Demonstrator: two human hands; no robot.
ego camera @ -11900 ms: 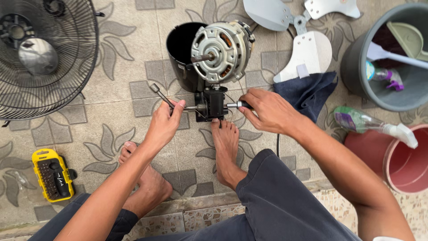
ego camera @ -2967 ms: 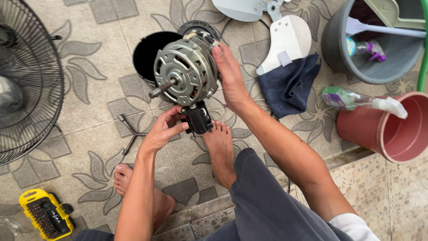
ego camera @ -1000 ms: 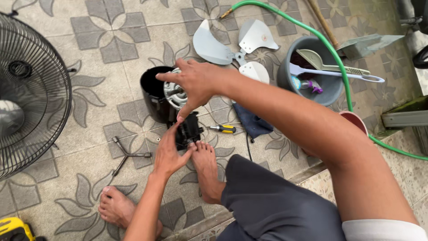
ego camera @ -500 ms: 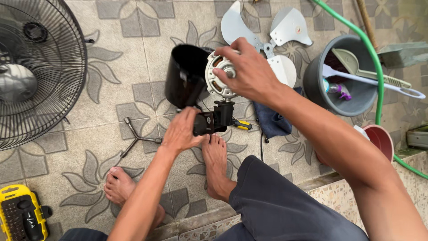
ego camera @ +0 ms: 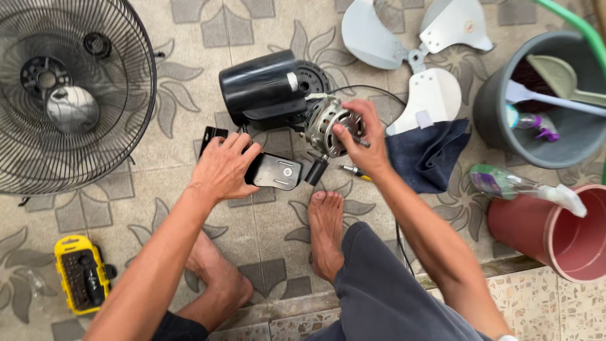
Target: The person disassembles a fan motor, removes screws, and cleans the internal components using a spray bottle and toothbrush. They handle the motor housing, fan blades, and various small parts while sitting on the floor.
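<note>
A fan motor [ego camera: 325, 123] with a silver metal frame lies on its side on the tiled floor, next to its black housing [ego camera: 262, 91]. My right hand [ego camera: 360, 136] grips the motor at its right side. My left hand [ego camera: 222, 167] rests on the black neck bracket [ego camera: 278, 172] that sticks out below the motor, fingers curled over its left end. A small screwdriver [ego camera: 350, 170] with a yellow handle lies just under my right wrist. My bare feet are planted below the motor.
A wire fan guard [ego camera: 69, 95] lies at the left. Grey fan blades [ego camera: 413, 47] and a dark blue cloth [ego camera: 429, 155] are at the right. A grey bucket [ego camera: 499, 113], a red bucket [ego camera: 555, 233], a spray bottle [ego camera: 524, 186] and a yellow bit case [ego camera: 79, 275] surround me.
The motor was tipped over from upright onto its side, and the black housing now lies flat. My left hand shifted left along the bracket. The view moved closer.
</note>
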